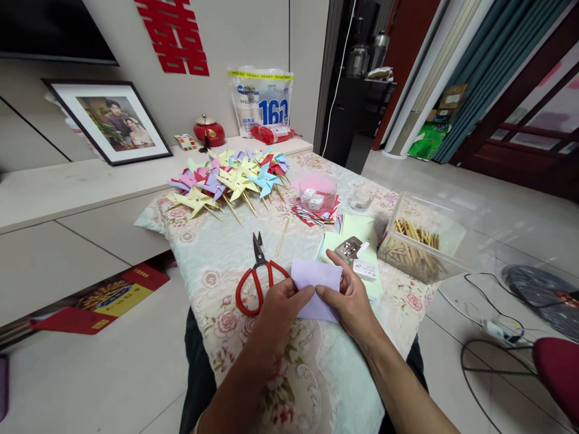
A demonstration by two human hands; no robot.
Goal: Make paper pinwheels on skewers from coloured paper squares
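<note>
A sheet of lilac paper [316, 275] is held between both hands above the near part of the table. My left hand [286, 299] grips its left side, thumb on top, fingers mostly hidden beneath. At the right side my right hand [348, 295] pinches it, with the thumb on the face and the index finger stretched out past the edge. The two thumb tips nearly meet at the middle of the sheet. Red-handled scissors [259, 265] lie just left of my left hand, blades pointing away. Beyond my right hand, a stack of pale green paper [357, 226] carries a metal tin [349, 248] and a small white box [364, 270].
Several paper pinwheels [239, 181] on sticks lie at the far left of the flowered tablecloth [199, 259]. A single stick [283, 236] lies mid-table. Behind the paper stack are a round clear container [318, 191] and red paper pieces [312, 218]. A clear bin [407, 256] of sticks stands right.
</note>
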